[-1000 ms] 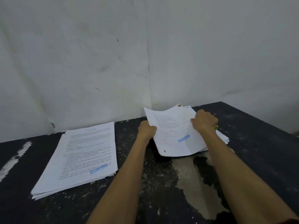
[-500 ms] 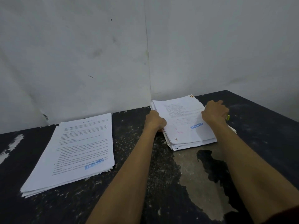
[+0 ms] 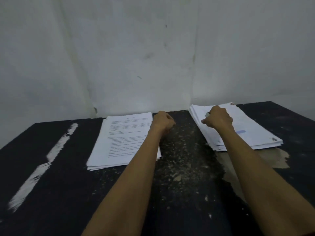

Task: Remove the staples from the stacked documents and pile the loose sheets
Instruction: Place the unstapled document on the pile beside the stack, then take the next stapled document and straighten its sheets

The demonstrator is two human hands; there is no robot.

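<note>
A stack of stapled documents (image 3: 255, 132) lies at the back right of the dark table, with a blue stamp on its top sheet. My right hand (image 3: 219, 120) hovers over the stack's left half, its fingers curled round a small pale tool (image 3: 207, 114) that sticks out by the thumb. The pile of loose sheets (image 3: 124, 140) lies to the left, printed side up. Between the two piles, at the right edge of the loose pile, my left hand (image 3: 162, 123) is curled into a fist with nothing visible in it.
The black table top (image 3: 184, 167) is worn, with pale flecks in the middle, a bare brown patch (image 3: 276, 159) in front of the right stack and a white streak (image 3: 42, 164) at the left. A grey wall corner stands right behind the table.
The lifted top document has been laid flat on the right stack. My left hand has left that stack and moved towards the loose pile. My right hand has shifted to the stack's left side.
</note>
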